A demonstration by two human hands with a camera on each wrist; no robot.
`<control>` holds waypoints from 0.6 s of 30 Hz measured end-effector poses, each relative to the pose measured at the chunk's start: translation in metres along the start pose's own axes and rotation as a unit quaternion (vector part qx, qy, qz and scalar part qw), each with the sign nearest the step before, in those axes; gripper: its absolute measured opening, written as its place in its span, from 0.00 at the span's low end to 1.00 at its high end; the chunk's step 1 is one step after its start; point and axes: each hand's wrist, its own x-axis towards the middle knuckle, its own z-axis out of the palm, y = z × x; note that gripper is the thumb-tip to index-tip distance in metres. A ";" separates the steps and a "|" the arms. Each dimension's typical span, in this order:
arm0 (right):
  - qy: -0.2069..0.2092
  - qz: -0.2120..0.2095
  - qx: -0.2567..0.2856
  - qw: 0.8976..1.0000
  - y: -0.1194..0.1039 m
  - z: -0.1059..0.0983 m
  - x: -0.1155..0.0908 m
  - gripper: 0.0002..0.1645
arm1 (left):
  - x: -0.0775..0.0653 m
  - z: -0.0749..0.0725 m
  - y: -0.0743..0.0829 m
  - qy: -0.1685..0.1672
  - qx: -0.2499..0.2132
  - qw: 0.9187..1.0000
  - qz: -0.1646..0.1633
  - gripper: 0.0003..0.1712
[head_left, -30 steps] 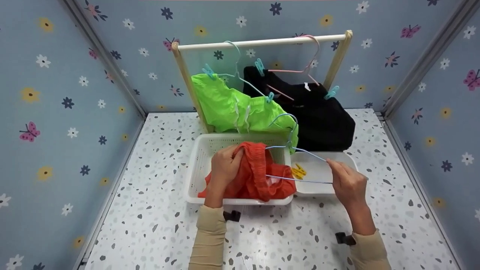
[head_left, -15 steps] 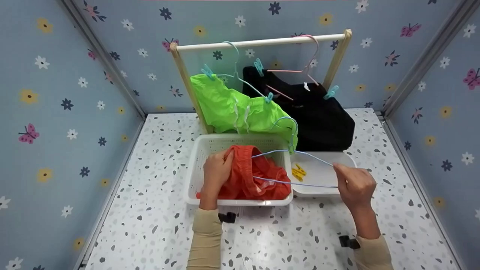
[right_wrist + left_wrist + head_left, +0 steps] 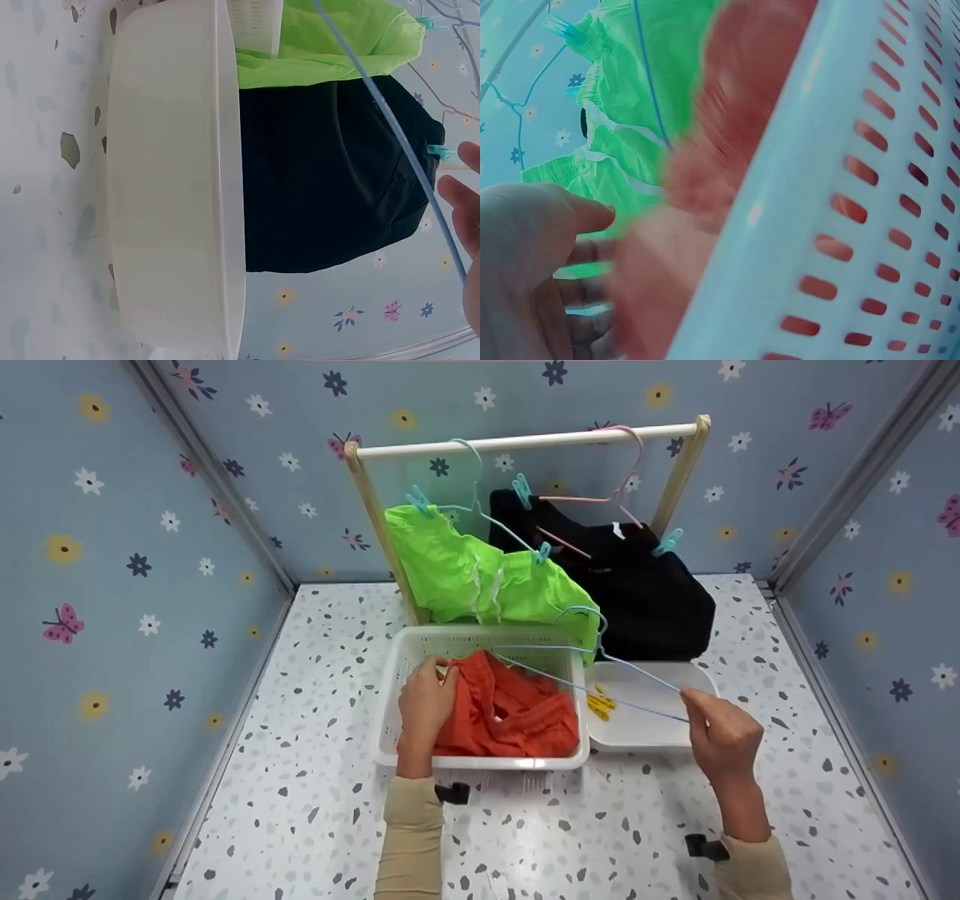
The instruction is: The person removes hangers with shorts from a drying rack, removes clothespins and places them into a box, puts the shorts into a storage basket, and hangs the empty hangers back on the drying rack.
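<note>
Red shorts [image 3: 510, 712] with an elastic waistband lie crumpled in the white basket [image 3: 487, 763]. My left hand [image 3: 426, 705] is at their left side, over the basket. In the left wrist view its thumb and fingers are apart, with the blurred red cloth beside the fingertips and nothing plainly gripped. My right hand [image 3: 724, 735] pinches one corner of a blue wire hanger [image 3: 637, 669]. The hanger reaches left over the basket, its far corner above the shorts and its hook upward. In the right wrist view the hanger's blue wire [image 3: 390, 120] runs to the fingers.
Behind stands a rack with a white rail [image 3: 525, 442]. Lime green shorts [image 3: 480, 577] and a black garment [image 3: 645, 600] hang there by hangers and teal clips [image 3: 667, 542]. A shallow white tray [image 3: 660, 739] holds yellow clothespins [image 3: 600, 705] right of the basket.
The hanger has come out of the red waistband as my right hand moved right. The shorts have sunk lower into the basket. My left hand has shifted slightly left and loosened from the cloth.
</note>
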 end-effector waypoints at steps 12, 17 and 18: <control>-0.004 0.025 0.035 0.999 -0.004 -0.003 -0.004 0.06 | -0.006 -0.002 0.001 -0.057 -0.005 0.998 0.012 0.09; -0.001 0.056 0.069 0.996 -0.009 -0.004 -0.005 0.05 | -0.007 -0.004 0.002 -0.063 -0.003 0.998 0.013 0.09; -0.001 0.062 0.076 0.995 -0.012 -0.005 -0.004 0.06 | -0.007 -0.004 0.002 -0.063 0.000 0.998 0.016 0.09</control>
